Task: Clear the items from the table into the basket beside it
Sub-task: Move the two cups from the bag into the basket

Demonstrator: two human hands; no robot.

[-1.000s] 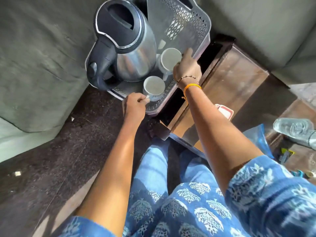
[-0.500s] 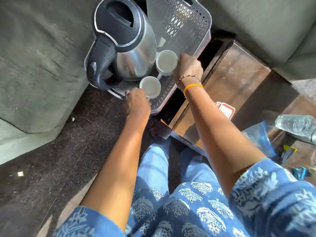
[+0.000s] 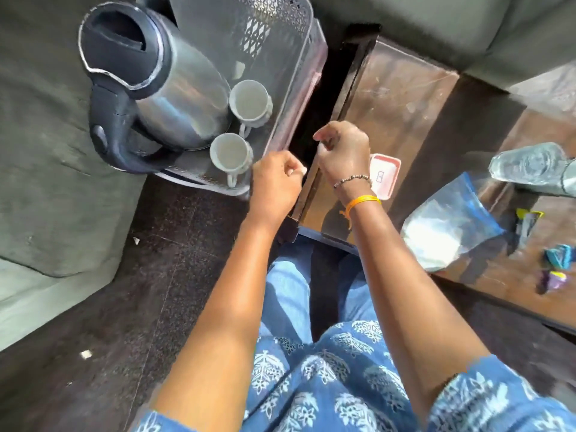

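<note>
Now both hands are loosely curled and hold nothing: the left hand (image 3: 276, 185) hangs just past the near corner of the basket (image 3: 307, 62), and the right hand (image 3: 343, 151) sits over the gap between basket and table (image 3: 402, 98). Neither touches a cup.

Judging by this, the step in hand is to fetch the next item. The nearest is the pink tray (image 3: 385, 174), lying on the table just beside the right wrist; the person would do well to pinch it by its rim and set it flat in the free space beyond the cups, not on top of them. The plastic bag (image 3: 448, 227) looks limp, so a pinch near its top should keep it from spilling. The water bottle (image 3: 530, 165) lies on its side, farther out to the right, and could roll.

Counted: one kettle (image 3: 174, 88) and two white cups (image 3: 249, 101) (image 3: 231, 152) in the basket; on the table one tray, one bag, one bottle and about three small wrappers (image 3: 559, 255), too blurred to name.
</note>
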